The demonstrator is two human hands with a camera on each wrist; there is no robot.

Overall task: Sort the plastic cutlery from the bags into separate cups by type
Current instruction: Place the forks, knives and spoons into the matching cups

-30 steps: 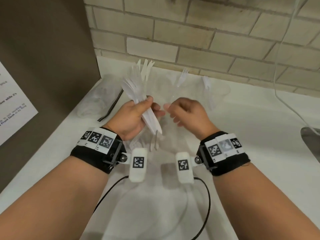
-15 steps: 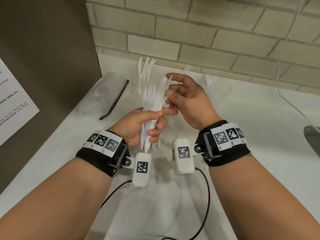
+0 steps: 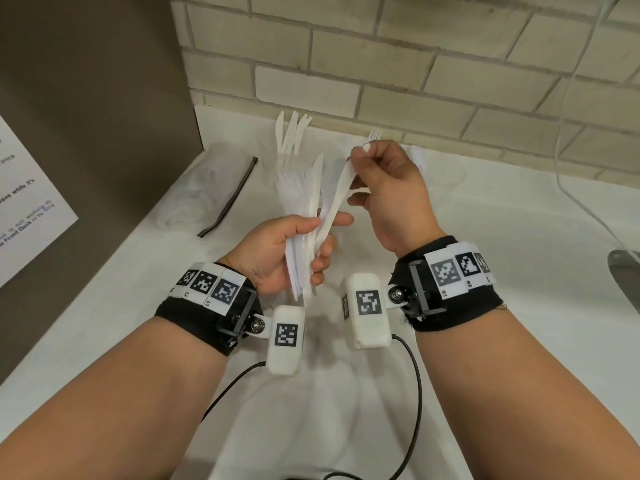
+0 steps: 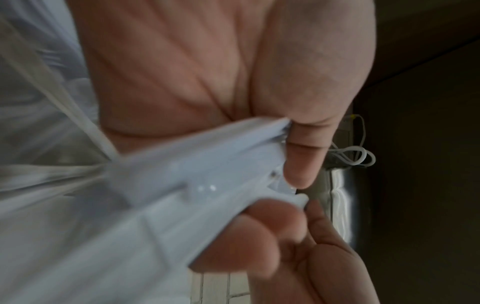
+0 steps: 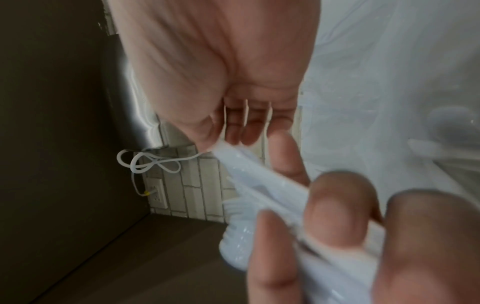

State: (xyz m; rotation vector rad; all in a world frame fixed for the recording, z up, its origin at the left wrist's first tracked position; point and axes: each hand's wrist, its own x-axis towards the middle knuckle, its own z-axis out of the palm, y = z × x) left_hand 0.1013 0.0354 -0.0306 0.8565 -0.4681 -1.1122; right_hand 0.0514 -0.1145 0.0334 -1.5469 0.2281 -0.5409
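**One piece being drawn out of the held bundle**

Everything here is placed relative to the bundle of white cutlery (image 3: 304, 216). Far to its left, on the white counter (image 3: 519, 271), a crumpled clear bag (image 3: 194, 188) with a black zip strip (image 3: 230, 199) is seen lying flat. Behind the bundle, towards the brick wall, knives standing in a clear cup (image 3: 289, 136) are visible; whether the cup further right holds only forks cannot be told.

The bundle is gripped low on its handles by the left hand (image 3: 280, 252), thumb pressed across the front and fingers curled behind, heads fanned upward. A second ago the right hand (image 3: 388, 192) was held low beside the bundle with nothing in it; half a second ago it had been raised to the heads. Now a single piece (image 3: 337, 194) is pinched near its top between thumb and fingertips and is angled up and to the right of the bundle, its lower end not yet free of the left fingers. Its type cannot be made out.

It is judged that separation of one piece is under way, and that a cup must be chosen next.
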